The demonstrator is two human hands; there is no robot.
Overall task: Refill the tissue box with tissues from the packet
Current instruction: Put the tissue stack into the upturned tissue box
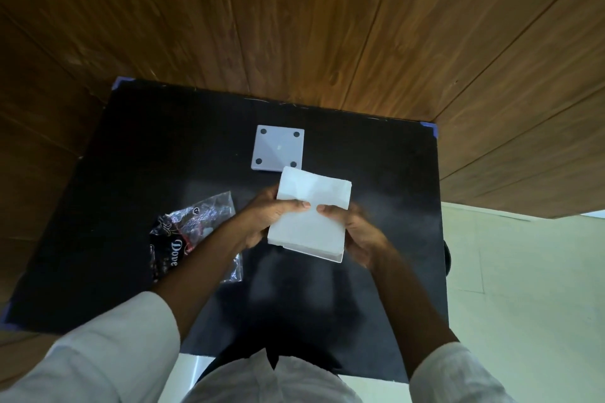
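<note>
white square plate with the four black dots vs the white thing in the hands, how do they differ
The square plate lies flat on the black table, untouched; the tissue box is held above the table by the left hand and right hand. The plate is a thin slab with four dark pads; the box is deeper, with a tissue stack sticking out of it. Both are white and squarish.
</note>
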